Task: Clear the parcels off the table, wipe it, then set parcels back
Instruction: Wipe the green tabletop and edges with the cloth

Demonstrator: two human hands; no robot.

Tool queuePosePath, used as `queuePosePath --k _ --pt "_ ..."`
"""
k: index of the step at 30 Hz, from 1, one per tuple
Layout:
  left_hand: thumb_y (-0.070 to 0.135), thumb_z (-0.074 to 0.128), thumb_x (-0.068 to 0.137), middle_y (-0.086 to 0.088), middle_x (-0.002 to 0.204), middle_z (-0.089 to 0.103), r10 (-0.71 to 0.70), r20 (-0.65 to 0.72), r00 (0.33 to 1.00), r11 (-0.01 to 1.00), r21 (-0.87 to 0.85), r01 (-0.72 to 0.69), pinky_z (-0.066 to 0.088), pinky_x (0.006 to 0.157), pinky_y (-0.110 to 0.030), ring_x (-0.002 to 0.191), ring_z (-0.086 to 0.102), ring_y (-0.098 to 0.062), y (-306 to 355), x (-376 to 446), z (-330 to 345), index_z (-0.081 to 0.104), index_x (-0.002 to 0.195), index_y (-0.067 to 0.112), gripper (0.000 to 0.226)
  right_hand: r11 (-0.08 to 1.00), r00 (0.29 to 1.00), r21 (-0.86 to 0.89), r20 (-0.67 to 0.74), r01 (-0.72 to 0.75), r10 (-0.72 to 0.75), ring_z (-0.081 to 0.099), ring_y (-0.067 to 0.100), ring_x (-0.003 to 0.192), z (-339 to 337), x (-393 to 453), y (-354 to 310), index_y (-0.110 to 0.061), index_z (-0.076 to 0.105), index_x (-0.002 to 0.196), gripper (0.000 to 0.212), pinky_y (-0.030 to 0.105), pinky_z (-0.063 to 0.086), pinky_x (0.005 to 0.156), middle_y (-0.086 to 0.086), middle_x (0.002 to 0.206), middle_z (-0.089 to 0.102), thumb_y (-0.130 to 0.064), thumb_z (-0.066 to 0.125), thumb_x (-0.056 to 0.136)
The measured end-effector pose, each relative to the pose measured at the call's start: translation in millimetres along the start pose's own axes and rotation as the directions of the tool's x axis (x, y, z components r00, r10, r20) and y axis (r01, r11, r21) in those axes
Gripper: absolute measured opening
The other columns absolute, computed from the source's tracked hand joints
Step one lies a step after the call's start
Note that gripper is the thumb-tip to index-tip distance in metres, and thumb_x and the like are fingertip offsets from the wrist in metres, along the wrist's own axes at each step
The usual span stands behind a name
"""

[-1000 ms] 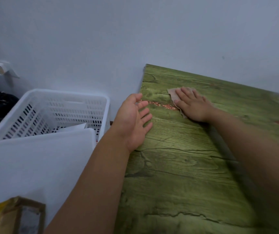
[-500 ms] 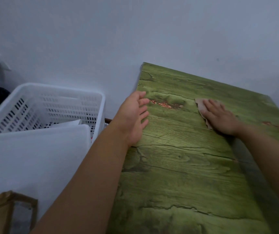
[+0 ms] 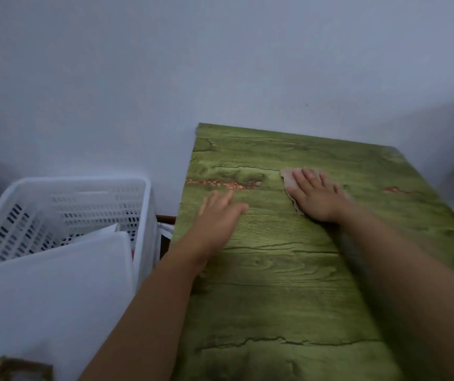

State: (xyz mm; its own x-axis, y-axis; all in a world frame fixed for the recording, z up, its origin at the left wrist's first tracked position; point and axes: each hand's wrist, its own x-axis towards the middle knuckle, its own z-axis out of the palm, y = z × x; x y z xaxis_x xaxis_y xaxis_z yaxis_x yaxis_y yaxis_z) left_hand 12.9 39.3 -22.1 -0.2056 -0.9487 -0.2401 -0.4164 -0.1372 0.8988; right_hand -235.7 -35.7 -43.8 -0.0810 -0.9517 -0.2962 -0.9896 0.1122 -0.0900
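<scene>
The right hand (image 3: 317, 198) is lying flat, fingers straight and slightly spread, pressing a pinkish-beige cloth (image 3: 289, 178) onto the desk (image 3: 275, 284) in the upper middle of the frame; nothing is curled in its grip. The left hand (image 3: 217, 215) is blurred, its fingers extended and loosely apart, resting on or just above the desk near the desk's left edge, holding nothing. Both bare forearms are reaching in from the bottom of the frame.

The desk is showing a green wood-grain surface with a reddish worn streak (image 3: 220, 184) just beyond the left fingertips, and it is standing against a plain pale wall (image 3: 220, 64).

At the left of the frame, a white perforated plastic basket (image 3: 146, 204) is sitting beside the desk, with a white parcel (image 3: 50, 292) leaning out over its near rim. A yellowish parcel (image 3: 8, 371) is peeking in at the lower left corner.
</scene>
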Motion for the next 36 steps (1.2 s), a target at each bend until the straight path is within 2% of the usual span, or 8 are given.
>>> queuePosePath --k 4,8,12,18,24,31,33,36 --pt "0.046 0.037 0.101 0.003 0.164 0.009 -0.020 -0.059 0.998 0.967 0.251 0.034 0.006 0.119 -0.044 0.150 0.000 -0.019 -0.7 4.1 8.8 0.022 0.154 0.029 0.058 0.979 0.979 -0.033 -0.007 0.201 -0.202 -0.023 0.026 0.148 13.9 -19.8 -26.5 -0.038 -0.014 0.154 0.063 0.049 -0.014 0.117 -0.010 0.161 -0.024 -0.062 0.007 0.099" --pt "0.047 0.037 0.096 -0.012 0.140 0.036 0.109 -0.230 0.967 0.712 0.697 0.086 0.026 0.108 -0.044 0.130 0.032 -0.030 3.1 22.1 26.0 0.042 0.139 0.017 0.052 0.966 0.964 -0.021 0.071 0.257 -0.255 -0.019 0.021 0.149 -1.0 -10.7 6.1 -0.042 -0.011 0.154 0.063 0.048 -0.010 0.118 -0.012 0.163 -0.019 -0.063 0.010 0.098" --pt "0.041 0.032 0.096 -0.017 0.148 0.034 0.240 -0.246 0.939 0.665 0.746 0.026 0.019 0.117 -0.046 0.140 0.025 -0.031 4.8 52.2 36.5 0.041 0.139 0.010 0.053 0.997 0.999 0.058 -0.021 0.051 -0.050 -0.019 0.029 0.149 -7.0 13.1 3.4 -0.035 -0.009 0.156 0.063 0.051 -0.011 0.118 -0.006 0.163 -0.019 -0.061 0.008 0.100" --pt "0.051 0.018 0.099 -0.008 0.164 0.000 0.168 -0.183 0.969 0.631 0.775 0.037 -0.002 0.122 -0.043 0.151 -0.005 -0.026 -5.7 65.8 38.9 0.011 0.157 0.018 0.067 0.944 0.945 -0.028 0.021 0.328 -0.327 -0.020 0.022 0.149 -0.9 9.1 14.5 -0.041 -0.010 0.154 0.063 0.047 -0.012 0.118 -0.012 0.162 -0.019 -0.063 0.008 0.099" --pt "0.058 0.017 0.098 -0.004 0.165 0.001 0.175 -0.218 0.960 0.615 0.786 0.067 -0.001 0.122 -0.042 0.151 -0.004 -0.023 -6.6 67.1 39.3 0.010 0.157 0.023 0.069 0.997 0.999 0.067 -0.030 0.033 -0.031 -0.021 0.032 0.148 -22.1 61.6 0.7 -0.032 -0.008 0.156 0.063 0.054 -0.014 0.115 -0.004 0.164 -0.018 -0.058 0.006 0.101" --pt "0.059 0.020 0.097 -0.002 0.164 0.008 0.206 -0.251 0.946 0.602 0.795 0.080 0.002 0.122 -0.040 0.151 0.002 -0.021 -9.4 70.5 39.7 0.015 0.156 0.026 0.068 0.896 0.896 -0.037 0.007 0.443 -0.443 -0.018 0.023 0.149 -9.0 54.3 -34.8 -0.038 -0.006 0.156 0.064 0.048 -0.012 0.118 -0.011 0.163 -0.016 -0.063 0.010 0.099" --pt "0.060 0.020 0.096 -0.001 0.164 0.008 0.217 -0.267 0.939 0.611 0.787 0.082 0.002 0.122 -0.040 0.151 0.002 -0.021 -11.1 74.6 42.3 0.016 0.156 0.027 0.068 0.922 0.923 -0.050 0.000 0.384 -0.384 -0.016 0.021 0.150 -21.6 74.2 -11.0 -0.038 -0.006 0.156 0.064 0.048 -0.010 0.118 -0.010 0.164 -0.014 -0.064 0.009 0.099" --pt "0.061 0.022 0.096 -0.001 0.164 0.010 0.222 -0.277 0.935 0.609 0.788 0.089 0.003 0.122 -0.040 0.151 0.004 -0.021 -14.1 74.7 39.5 0.017 0.155 0.027 0.069 0.993 0.994 0.049 -0.042 0.105 -0.103 -0.018 0.027 0.149 -37.8 104.8 4.2 -0.031 -0.005 0.157 0.064 0.051 -0.011 0.118 -0.004 0.164 -0.015 -0.058 0.008 0.100"
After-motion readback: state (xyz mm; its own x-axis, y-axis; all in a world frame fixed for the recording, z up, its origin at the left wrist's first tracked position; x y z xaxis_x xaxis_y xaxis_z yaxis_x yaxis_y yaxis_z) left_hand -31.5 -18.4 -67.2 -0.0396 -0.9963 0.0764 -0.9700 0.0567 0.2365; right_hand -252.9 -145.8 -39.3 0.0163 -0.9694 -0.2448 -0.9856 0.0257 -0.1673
